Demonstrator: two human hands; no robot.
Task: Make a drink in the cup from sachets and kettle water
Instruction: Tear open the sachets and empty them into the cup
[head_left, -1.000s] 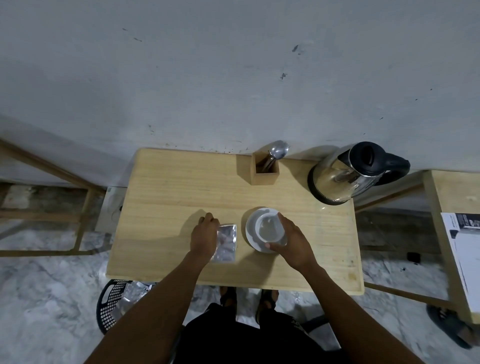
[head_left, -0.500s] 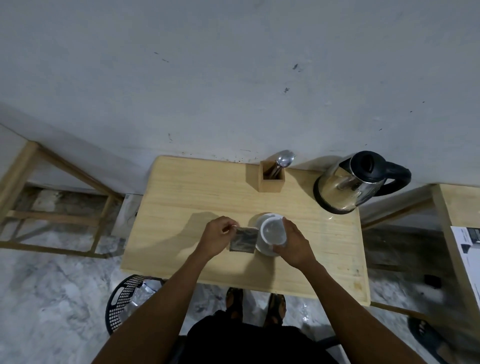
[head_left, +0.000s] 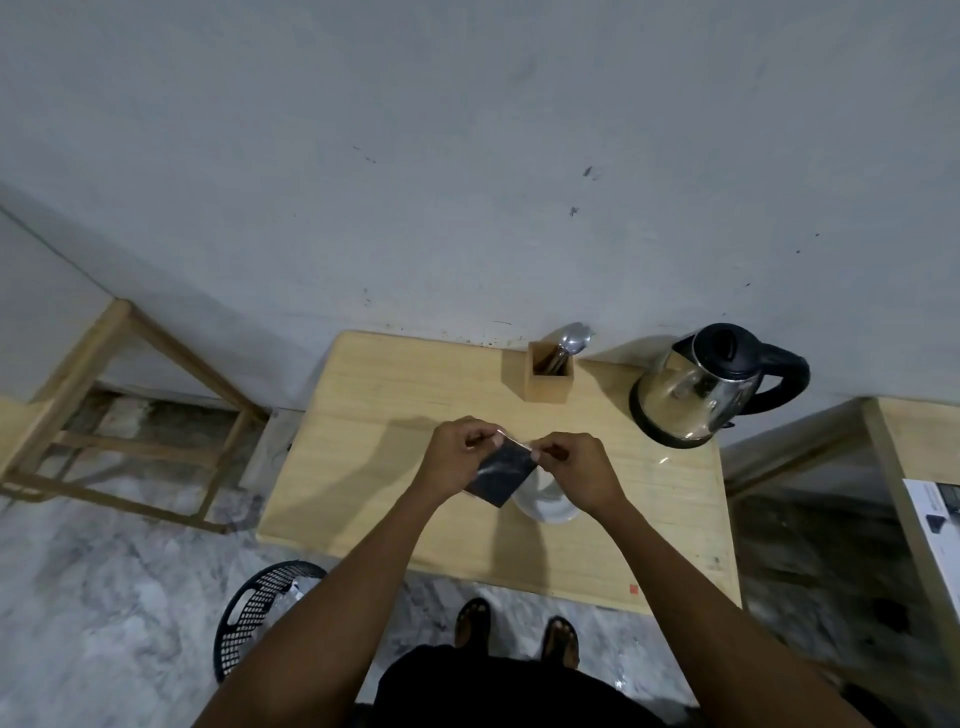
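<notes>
Head view: our left hand (head_left: 457, 457) and right hand (head_left: 576, 467) pinch the sachet (head_left: 501, 475) top; we should tear over the cup (head_left: 545, 501).

We see a small light-wood table (head_left: 395, 415) against the wall. On it: wooden holder (head_left: 549, 378) with a spoon (head_left: 570, 340) at the back edge, steel kettle (head_left: 698, 395) back right, white cup (head_left: 545, 501) near the front, partly hidden by hands.
</notes>
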